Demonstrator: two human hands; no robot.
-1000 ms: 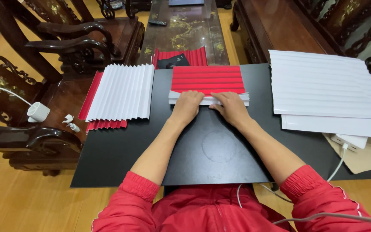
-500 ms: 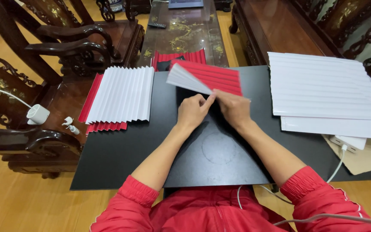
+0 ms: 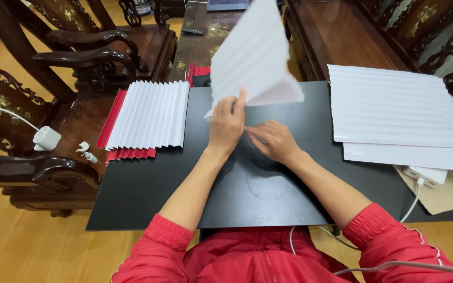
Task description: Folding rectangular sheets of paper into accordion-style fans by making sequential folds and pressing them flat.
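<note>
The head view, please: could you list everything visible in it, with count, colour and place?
Creased sheet: one, white face showing, lifted upright above the board's far middle.
Pleated paper: one white piece lying on a red one, board's left edge.
Red pleated paper: one, partly hidden behind the lifted sheet.
Paper stack: several white creased sheets, board's right side.
Black board: one, under the work.
Charger: one, white, on the left wooden seat.
Power adapter: one, white with cable, lower right.
Carved chairs: dark wood, far left and right.
Glass-topped table: one, far middle.
Left hand: holds the sheet's lower edge.
Right hand: on the board, by the sheet's bottom edge.
</note>
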